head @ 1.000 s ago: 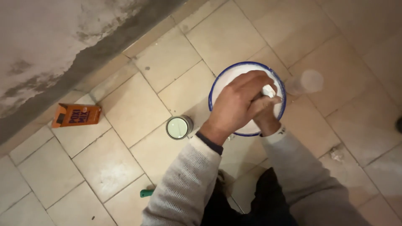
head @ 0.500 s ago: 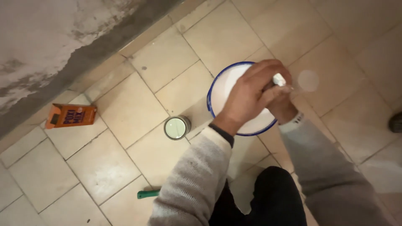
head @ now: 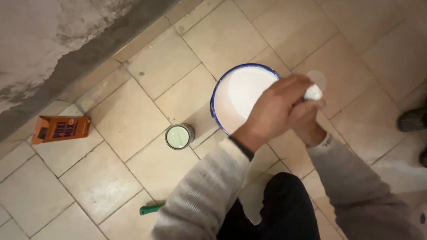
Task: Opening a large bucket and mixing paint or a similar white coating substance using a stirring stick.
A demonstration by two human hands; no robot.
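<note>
A round white basin with a blue rim (head: 222, 84) stands on the tiled floor, filled with white liquid. Both my hands are clasped together over its right edge. My left hand (head: 275, 106) lies on top, fingers closed around a small white object (head: 312, 92) that pokes out at the fingertips. My right hand (head: 311, 126) is underneath, mostly hidden, and also wrapped around that object. What the object is below the hands cannot be seen. Both arms wear grey sleeves.
A small round tin with a pale green lid (head: 179, 136) stands left of the basin. An orange carton (head: 60, 129) lies near the rough grey wall (head: 53, 49). A green handle (head: 151, 209) lies by my knee. A dark shoe (head: 411, 119) is at the right edge.
My clasped hands have shifted from over the basin's middle to its right edge, uncovering more of the white liquid. The white object now shows at my fingertips.
</note>
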